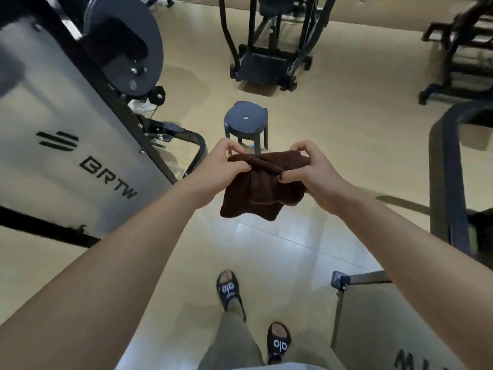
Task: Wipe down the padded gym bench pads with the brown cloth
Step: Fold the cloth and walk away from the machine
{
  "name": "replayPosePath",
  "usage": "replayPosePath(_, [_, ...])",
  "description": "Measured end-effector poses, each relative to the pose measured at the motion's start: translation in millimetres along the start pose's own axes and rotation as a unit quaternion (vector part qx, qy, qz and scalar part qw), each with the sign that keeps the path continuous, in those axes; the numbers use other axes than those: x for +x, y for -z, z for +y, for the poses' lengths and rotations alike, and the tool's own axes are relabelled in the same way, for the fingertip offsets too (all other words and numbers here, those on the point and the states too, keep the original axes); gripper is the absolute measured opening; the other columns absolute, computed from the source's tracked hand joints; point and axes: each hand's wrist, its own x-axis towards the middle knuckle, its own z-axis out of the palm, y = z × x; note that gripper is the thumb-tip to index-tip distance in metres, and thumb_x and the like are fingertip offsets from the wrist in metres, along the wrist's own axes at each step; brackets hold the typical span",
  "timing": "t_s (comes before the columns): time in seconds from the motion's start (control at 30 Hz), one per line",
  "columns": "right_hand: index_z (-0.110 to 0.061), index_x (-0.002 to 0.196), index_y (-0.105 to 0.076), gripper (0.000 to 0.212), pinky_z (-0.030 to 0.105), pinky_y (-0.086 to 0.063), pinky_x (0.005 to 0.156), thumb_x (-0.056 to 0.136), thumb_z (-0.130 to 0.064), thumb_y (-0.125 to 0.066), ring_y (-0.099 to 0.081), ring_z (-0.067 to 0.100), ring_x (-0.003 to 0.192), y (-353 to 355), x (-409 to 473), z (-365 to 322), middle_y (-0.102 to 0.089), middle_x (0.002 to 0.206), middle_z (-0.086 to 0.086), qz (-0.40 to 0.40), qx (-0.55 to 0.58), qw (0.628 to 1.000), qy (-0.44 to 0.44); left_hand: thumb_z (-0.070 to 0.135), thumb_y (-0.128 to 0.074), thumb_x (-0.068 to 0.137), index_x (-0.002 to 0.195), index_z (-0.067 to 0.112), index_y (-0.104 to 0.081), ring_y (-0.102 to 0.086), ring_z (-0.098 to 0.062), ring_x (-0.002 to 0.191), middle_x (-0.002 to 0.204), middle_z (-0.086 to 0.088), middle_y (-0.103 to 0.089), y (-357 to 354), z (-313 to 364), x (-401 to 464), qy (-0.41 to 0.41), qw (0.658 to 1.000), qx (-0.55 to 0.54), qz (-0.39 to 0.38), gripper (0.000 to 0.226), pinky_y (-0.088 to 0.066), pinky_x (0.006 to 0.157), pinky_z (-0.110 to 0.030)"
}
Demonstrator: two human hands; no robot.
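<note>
Brown cloth (262,182) held in air at front of body, above floor, between both hands. Left hand (222,162) pinches upper left edge, fingers closed on fabric. Right hand (310,169) grips upper right edge, thumb on top. Cloth looks soft, light, limp; lower part hangs folded. Probably better bunch it in one palm for wiping. Bench pads not clearly in view.
</note>
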Motion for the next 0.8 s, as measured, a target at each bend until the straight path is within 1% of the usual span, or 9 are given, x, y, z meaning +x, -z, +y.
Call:
replayPosePath(0.1, [-0.011,0.121,-0.054,0.057,0.035,-0.058,0.068,0.074,0.013,-0.076,-0.070,0.036,0.103,7.3,66.0,-10.2,-0.068,0.112,0.014,0.047,0.074,0.995,-0.038,0.010,-0.064,0.094,0.120,0.009,-0.059,-0.067,-0.025,0.103,0.112,-0.013,-0.068,12.6,9.2,74.3,0.058,0.996,-0.062,0.006,0.027,-0.056,0.083,-0.035])
replayPosePath(0.17, [-0.004,0.127,-0.057,0.066,0.035,-0.059,0.070,0.067,0.008,-0.081,-0.072,0.036,0.103,11.5,112.8,-12.4,-0.069,0.116,0.019,0.061,0.116,0.990,-0.056,0.011,-0.060,0.095,0.120,0.004,-0.066,-0.069,-0.028,0.111,0.114,-0.015,-0.074,22.8,13.2,124.2,0.080,0.992,-0.096,-0.025,0.027,-0.056,0.095,-0.037])
replayPosePath(0.3, [0.004,0.123,-0.064,0.061,0.037,-0.059,0.076,0.064,0.003,-0.080,-0.074,0.032,0.099,18.2,199.9,-14.0,-0.074,0.110,0.018,0.056,0.127,0.987,-0.080,0.020,-0.058,0.099,0.126,0.009,-0.070,-0.072,-0.021,0.112,0.121,-0.008,-0.075,46.7,21.4,215.8,0.147,0.969,-0.170,-0.102,0.032,-0.055,0.098,-0.033])
replayPosePath(0.4, [0.000,0.130,-0.056,0.063,0.038,-0.060,0.078,0.070,0.011,-0.074,-0.073,0.029,0.108,19.6,265.4,-12.4,-0.075,0.118,0.008,0.055,0.144,0.984,-0.093,0.025,-0.058,0.101,0.125,0.016,-0.073,-0.070,-0.018,0.116,0.124,-0.002,-0.074,64.1,27.8,279.0,0.155,0.963,-0.146,-0.167,0.029,-0.053,0.101,-0.033])
replayPosePath(0.5, [-0.003,0.133,-0.052,0.072,0.050,-0.060,0.095,0.065,0.006,-0.073,-0.071,0.032,0.117,18.2,332.7,-13.9,-0.073,0.126,0.012,0.058,0.169,0.978,-0.107,0.017,-0.062,0.101,0.108,0.018,-0.075,-0.076,-0.016,0.100,0.108,-0.003,-0.079,80.1,38.1,343.7,0.171,0.971,-0.098,-0.138,0.015,-0.058,0.087,-0.027])
replayPosePath(0.6, [-0.003,0.132,-0.052,0.075,0.043,-0.061,0.081,0.061,0.002,-0.074,-0.071,0.032,0.113,22.0,397.9,-10.6,-0.073,0.121,0.017,0.084,0.185,0.969,-0.140,0.015,-0.064,0.099,0.106,0.016,-0.068,-0.076,-0.021,0.099,0.109,-0.010,-0.078,93.0,37.3,411.8,0.201,0.969,-0.073,-0.125,0.008,-0.058,0.084,-0.031])
replayPosePath(0.67, [0.000,0.132,-0.051,0.076,0.048,-0.062,0.083,0.062,0.004,-0.079,-0.072,0.035,0.109,29.1,444.0,-3.3,-0.071,0.117,0.019,0.091,0.183,0.963,-0.176,0.019,-0.067,0.096,0.100,0.021,-0.060,-0.072,-0.025,0.104,0.119,-0.015,-0.073,97.2,31.9,459.4,0.214,0.969,-0.067,-0.098,0.009,-0.052,0.085,-0.036])
replayPosePath(0.73, [0.009,0.123,-0.058,0.061,0.049,-0.061,0.075,0.067,0.001,-0.081,-0.073,0.038,0.095,39.8,491.8,7.4,-0.073,0.107,0.023,0.057,0.142,0.965,-0.214,0.019,-0.069,0.096,0.096,0.023,-0.056,-0.067,-0.025,0.099,0.121,-0.017,-0.070,98.4,21.3,504.3,0.223,0.969,-0.066,-0.078,0.013,-0.047,0.082,-0.037])
replayPosePath(0.8, [0.014,0.107,-0.067,0.034,0.037,-0.056,0.062,0.077,0.002,-0.077,-0.070,0.037,0.079,50.1,538.1,18.4,-0.073,0.093,0.030,0.004,0.102,0.965,-0.242,0.017,-0.069,0.095,0.095,0.021,-0.056,-0.065,-0.026,0.092,0.112,-0.016,-0.068,96.7,9.8,545.4,0.225,0.970,-0.065,-0.068,0.015,-0.047,0.078,-0.038])
